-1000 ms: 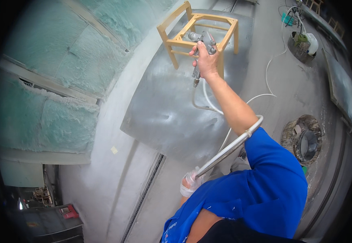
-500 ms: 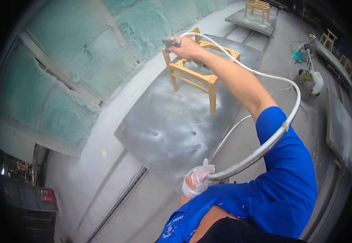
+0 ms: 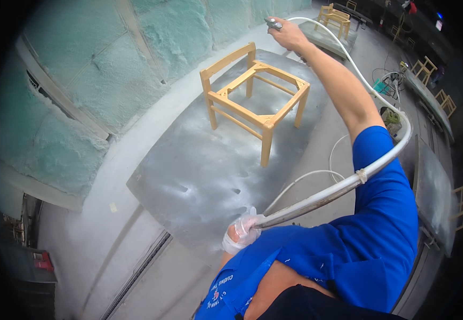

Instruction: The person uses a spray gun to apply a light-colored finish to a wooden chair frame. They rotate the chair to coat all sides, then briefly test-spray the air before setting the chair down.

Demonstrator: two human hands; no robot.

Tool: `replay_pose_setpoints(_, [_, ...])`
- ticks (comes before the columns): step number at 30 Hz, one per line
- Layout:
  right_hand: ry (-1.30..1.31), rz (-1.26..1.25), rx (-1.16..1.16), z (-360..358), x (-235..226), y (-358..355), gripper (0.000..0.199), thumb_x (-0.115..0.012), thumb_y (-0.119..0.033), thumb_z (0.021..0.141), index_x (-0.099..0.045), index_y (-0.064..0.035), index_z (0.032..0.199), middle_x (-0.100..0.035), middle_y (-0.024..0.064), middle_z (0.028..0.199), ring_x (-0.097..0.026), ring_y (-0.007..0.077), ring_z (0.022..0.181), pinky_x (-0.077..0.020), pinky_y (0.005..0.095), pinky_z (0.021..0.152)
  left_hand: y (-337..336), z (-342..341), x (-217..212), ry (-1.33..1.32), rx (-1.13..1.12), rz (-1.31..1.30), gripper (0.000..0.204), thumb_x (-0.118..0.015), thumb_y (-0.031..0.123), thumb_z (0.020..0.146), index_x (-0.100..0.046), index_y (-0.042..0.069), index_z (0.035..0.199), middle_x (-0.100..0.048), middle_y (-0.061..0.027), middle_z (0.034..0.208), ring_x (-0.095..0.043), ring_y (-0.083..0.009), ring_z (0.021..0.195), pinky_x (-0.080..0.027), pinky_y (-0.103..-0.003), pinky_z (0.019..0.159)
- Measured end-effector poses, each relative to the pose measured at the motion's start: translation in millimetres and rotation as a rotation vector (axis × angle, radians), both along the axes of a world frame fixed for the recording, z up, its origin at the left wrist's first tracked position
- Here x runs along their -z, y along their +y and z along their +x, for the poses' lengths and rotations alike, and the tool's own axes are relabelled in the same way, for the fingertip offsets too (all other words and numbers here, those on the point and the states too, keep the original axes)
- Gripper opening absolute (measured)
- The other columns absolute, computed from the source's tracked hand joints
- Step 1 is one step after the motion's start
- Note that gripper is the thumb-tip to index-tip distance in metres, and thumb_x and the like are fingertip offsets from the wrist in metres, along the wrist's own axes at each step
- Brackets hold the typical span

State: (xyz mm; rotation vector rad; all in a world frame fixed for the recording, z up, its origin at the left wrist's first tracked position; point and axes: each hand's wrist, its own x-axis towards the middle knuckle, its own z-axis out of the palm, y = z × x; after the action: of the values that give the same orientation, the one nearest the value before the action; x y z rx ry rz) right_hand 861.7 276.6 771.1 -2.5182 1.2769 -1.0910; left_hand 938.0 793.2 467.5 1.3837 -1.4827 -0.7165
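Wooden chair frame (image 3: 255, 96) on grey platform (image 3: 199, 176); right hand (image 3: 286, 33) gripping spray gun (image 3: 274, 23), left hand (image 3: 240, 233) clutching hose (image 3: 348, 184).

A grey metal bench (image 3: 199, 176) with a flat, overspray-dulled top (a few small dents or marks show near its middle) carries one thing: a bare wooden chair frame (image 3: 255, 98), seatless, standing upright on its four legs toward the far end of the top. The bench itself stands on a pale, dusty floor (image 3: 135, 266).
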Motion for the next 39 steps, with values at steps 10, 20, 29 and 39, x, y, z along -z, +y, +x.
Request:
replay_pose_setpoints(10, [0.050, 0.644, -0.295, -54, 11, 91, 0.050, -0.060, -0.029, 0.102, -0.059, -0.0161, 0.150, -0.064, -0.0004, 0.086, -0.063, 0.0090, 0.071, -0.0502, 0.0266, 0.053, -68, 5, -29, -0.167, 0.099, -0.190, 0.031, -0.075, -0.005, 0.071, -0.076, 0.011, 0.098, -0.074, -0.0157, 0.085, -0.072, -0.0397, 0.080, -0.057, -0.049, 0.070])
replay_pose_setpoints(20, [0.179, 0.284, -0.057, -53, 49, 7, 0.049, -0.062, -0.025, 0.100, -0.061, -0.0219, 0.149, -0.068, 0.0046, 0.083, -0.068, 0.0130, 0.068, -0.0562, 0.0315, 0.055, -82, -6, 0, -0.192, 0.215, -0.030, 0.024, -0.075, 0.002, 0.075, -0.075, 0.014, 0.096, -0.072, -0.0143, 0.082, -0.072, -0.0379, 0.079, -0.057, -0.045, 0.067])
replay_pose_setpoints(29, [0.768, 0.364, 0.042, -62, -17, 27, 0.039, -0.065, -0.031, 0.099, -0.070, -0.0116, 0.133, -0.074, 0.0128, 0.092, -0.068, 0.0152, 0.066, -0.0534, 0.0294, 0.046, -82, -11, -31, 0.009, 0.122, -0.300, 0.025, -0.076, -0.006, 0.074, -0.074, 0.008, 0.095, -0.073, -0.0134, 0.084, -0.071, -0.0351, 0.077, -0.058, -0.042, 0.071])
replay_pose_setpoints(39, [0.292, 1.028, -0.204, -85, -71, 93, 0.035, -0.057, -0.036, 0.107, -0.073, -0.0073, 0.095, -0.071, 0.0070, 0.078, -0.065, 0.0155, 0.063, -0.0449, 0.0247, 0.046, -83, -1, -30, -0.058, 0.198, -0.353, 0.040, -0.076, -0.004, 0.071, -0.075, 0.012, 0.108, -0.076, -0.0085, 0.090, -0.074, -0.0305, 0.079, -0.061, -0.041, 0.070])
